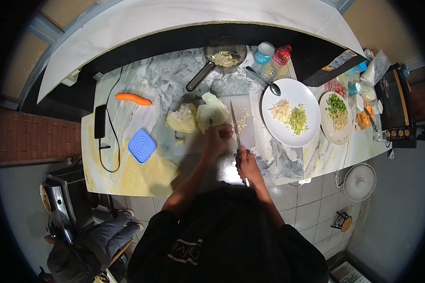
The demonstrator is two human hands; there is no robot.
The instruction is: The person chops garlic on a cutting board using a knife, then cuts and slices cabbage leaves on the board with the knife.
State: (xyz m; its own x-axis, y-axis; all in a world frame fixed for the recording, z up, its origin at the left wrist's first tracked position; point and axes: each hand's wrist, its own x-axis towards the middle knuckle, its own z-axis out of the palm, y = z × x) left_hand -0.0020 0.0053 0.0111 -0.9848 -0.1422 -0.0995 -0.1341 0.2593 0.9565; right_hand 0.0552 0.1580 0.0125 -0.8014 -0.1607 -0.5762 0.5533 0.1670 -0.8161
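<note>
My right hand [249, 169] is wrapped round the dark handle of a kitchen knife [235, 120]; its long blade points away from me over a pale cutting board [247, 101]. Just left of the blade, my left hand [217, 139] is closed with its fingers curled, and whatever they may pinch is hidden. Beyond it on the board lies a pale cabbage piece [213, 111], touching or very near the fingers. A second cabbage chunk [182, 118] sits to its left. Small chopped cabbage bits [243, 119] are scattered right of the blade.
A white plate [288, 137] with chopped heaps and a spoon [274, 89] stands right, beside a smaller plate [329, 137]. A pan [225, 66] is at the back. Left are a carrot [133, 99], blue trivet [142, 146] and phone [100, 121]. Another person [80, 257] sits lower left.
</note>
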